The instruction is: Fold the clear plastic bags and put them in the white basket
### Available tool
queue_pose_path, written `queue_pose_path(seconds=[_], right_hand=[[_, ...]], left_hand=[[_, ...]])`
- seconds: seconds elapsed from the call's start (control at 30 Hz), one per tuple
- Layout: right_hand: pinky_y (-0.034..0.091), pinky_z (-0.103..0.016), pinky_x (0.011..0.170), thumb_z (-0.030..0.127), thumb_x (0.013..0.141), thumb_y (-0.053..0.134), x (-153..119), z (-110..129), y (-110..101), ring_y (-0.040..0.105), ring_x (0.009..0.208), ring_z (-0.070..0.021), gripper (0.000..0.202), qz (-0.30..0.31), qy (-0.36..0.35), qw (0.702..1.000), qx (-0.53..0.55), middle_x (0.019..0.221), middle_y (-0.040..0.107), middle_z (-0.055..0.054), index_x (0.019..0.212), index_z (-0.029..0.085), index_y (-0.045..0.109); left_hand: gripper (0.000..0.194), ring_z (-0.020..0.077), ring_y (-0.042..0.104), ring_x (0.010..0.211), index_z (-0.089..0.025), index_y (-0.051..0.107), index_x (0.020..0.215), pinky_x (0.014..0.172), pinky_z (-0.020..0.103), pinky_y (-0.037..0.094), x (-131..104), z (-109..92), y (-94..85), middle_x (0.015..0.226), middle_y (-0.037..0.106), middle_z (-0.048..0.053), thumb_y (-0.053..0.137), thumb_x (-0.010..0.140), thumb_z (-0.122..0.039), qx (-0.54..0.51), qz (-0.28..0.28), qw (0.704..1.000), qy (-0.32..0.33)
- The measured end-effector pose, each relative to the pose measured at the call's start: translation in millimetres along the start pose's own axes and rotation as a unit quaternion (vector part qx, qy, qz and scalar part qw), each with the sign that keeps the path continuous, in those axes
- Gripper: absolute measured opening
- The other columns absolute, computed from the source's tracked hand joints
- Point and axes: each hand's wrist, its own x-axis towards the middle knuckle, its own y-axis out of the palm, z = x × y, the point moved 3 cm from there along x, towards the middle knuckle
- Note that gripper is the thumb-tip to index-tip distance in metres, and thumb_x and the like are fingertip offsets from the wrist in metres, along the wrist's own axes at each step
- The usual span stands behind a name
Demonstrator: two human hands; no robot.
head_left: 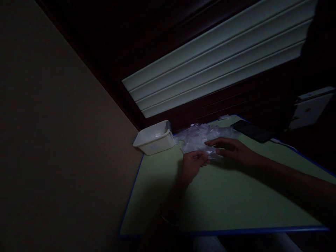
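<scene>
A heap of clear plastic bags (196,136) lies crumpled toward the back of the pale green table (223,199). At its front edge my left hand (193,164) is closed, its fingertips pinching a bit of the clear plastic. My right hand (233,150) reaches in from the right over the heap, thumb and fingers apart, close to the plastic; whether it touches the plastic is hard to see in the dim light.
A white plastic tub (157,141) stands at the back left by the wall (78,157). A dark flat phone or tablet (252,131) lies at the back right, with a white cable (283,143) beside it. The table has a blue edge (252,231).
</scene>
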Motion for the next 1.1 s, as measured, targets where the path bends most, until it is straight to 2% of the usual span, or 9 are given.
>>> queue_pose_path(seconds=[0.1, 0.2, 0.47, 0.53, 0.63, 0.73, 0.83, 0.93, 1.1], right_hand=[[0.038, -0.048, 0.106, 0.048, 0.081, 0.070, -1.9, 6.6, 2.3, 0.058, 0.119, -0.0320, 0.036, 0.061, -0.021, 0.996, -0.054, 0.123, 0.068, -0.010, 0.106, 0.024, 0.075], [0.041, -0.048, 0.103, 0.051, 0.082, 0.066, -1.8, 6.6, 2.9, 0.063, 0.111, -0.0313, 0.039, 0.076, -0.004, 0.995, -0.066, 0.114, 0.072, -0.010, 0.107, 0.022, 0.076], [0.043, -0.047, 0.100, 0.053, 0.077, 0.071, 3.2, 2.4, -6.5, 0.064, 0.109, -0.0311, 0.041, -0.042, 0.047, 0.998, -0.006, 0.111, 0.073, -0.011, 0.103, 0.022, 0.076], [0.047, -0.044, 0.095, 0.053, 0.074, 0.073, 3.1, -1.3, -3.7, 0.065, 0.105, -0.0298, 0.045, -0.038, 0.065, 0.997, 0.011, 0.110, 0.073, -0.011, 0.106, 0.021, 0.074], [0.052, -0.037, 0.072, 0.055, 0.074, 0.072, 1.0, -10.0, 3.9, 0.067, 0.082, -0.0238, 0.048, 0.001, 0.113, 0.993, 0.021, 0.095, 0.074, -0.011, 0.103, 0.016, 0.072], [0.043, -0.029, 0.053, 0.055, 0.077, 0.067, -1.1, -15.7, 8.9, 0.057, 0.058, -0.0146, 0.045, 0.039, 0.133, 0.990, 0.006, 0.072, 0.068, -0.006, 0.088, 0.012, 0.071], [0.036, -0.026, 0.048, 0.052, 0.077, 0.066, -1.4, -17.0, 8.3, 0.049, 0.051, -0.0109, 0.040, 0.030, 0.139, 0.990, -0.003, 0.063, 0.061, -0.002, 0.080, 0.013, 0.068], [0.035, -0.025, 0.047, 0.051, 0.077, 0.065, -1.4, -17.8, 7.4, 0.047, 0.051, -0.0107, 0.038, 0.024, 0.154, 0.988, 0.000, 0.061, 0.058, -0.002, 0.079, 0.013, 0.067], [0.032, -0.024, 0.047, 0.051, 0.080, 0.062, -3.1, -20.8, 10.4, 0.045, 0.051, -0.0104, 0.038, 0.038, 0.151, 0.987, -0.034, 0.060, 0.055, 0.000, 0.078, 0.014, 0.066]], left_hand=[[0.043, 0.0124, 0.061, 0.057, -0.009, 0.070, 0.082, 0.059, 0.026, 0.045, 0.0, 2.2, 0.4, 0.066, 0.069, 0.007, 0.079, 0.066, -0.048, -0.005, 0.018, 1.000, -0.017], [0.045, 0.0131, 0.062, 0.058, -0.009, 0.069, 0.082, 0.061, 0.026, 0.046, -0.3, 3.6, 1.6, 0.067, 0.069, 0.007, 0.080, 0.064, -0.048, -0.008, 0.041, 0.999, -0.023], [0.039, 0.0125, 0.062, 0.059, -0.010, 0.068, 0.080, 0.061, 0.025, 0.046, -0.3, 4.3, 1.8, 0.067, 0.069, 0.007, 0.079, 0.067, -0.045, 0.010, 0.036, 0.999, -0.015], [0.040, 0.0123, 0.062, 0.059, -0.010, 0.068, 0.081, 0.061, 0.025, 0.046, 0.3, 5.1, 1.2, 0.068, 0.069, 0.006, 0.079, 0.067, -0.045, 0.008, 0.037, 0.999, -0.009], [0.040, 0.0126, 0.062, 0.059, -0.010, 0.067, 0.079, 0.062, 0.026, 0.047, 0.9, 5.9, 0.7, 0.067, 0.068, 0.006, 0.079, 0.066, -0.047, 0.009, 0.040, 0.999, -0.009], [0.039, 0.0126, 0.062, 0.058, -0.011, 0.066, 0.078, 0.061, 0.026, 0.048, 0.6, 5.2, 0.6, 0.066, 0.067, 0.005, 0.079, 0.066, -0.046, 0.014, 0.037, 0.999, -0.007], [0.039, 0.0126, 0.061, 0.058, -0.011, 0.066, 0.080, 0.061, 0.026, 0.048, 0.2, 4.5, 0.5, 0.067, 0.067, 0.005, 0.077, 0.069, -0.046, 0.024, 0.046, 0.999, -0.002], [0.037, 0.0141, 0.063, 0.067, -0.012, 0.065, 0.089, 0.063, 0.026, 0.049, 0.8, 3.8, -2.3, 0.078, 0.068, 0.008, 0.072, 0.075, -0.045, 0.060, 0.031, 0.997, 0.034], [0.033, 0.0144, 0.062, 0.074, -0.017, 0.064, 0.094, 0.067, 0.025, 0.047, -3.1, 0.4, -4.1, 0.087, 0.068, 0.006, 0.054, 0.090, -0.048, 0.206, -0.013, 0.973, 0.106]])
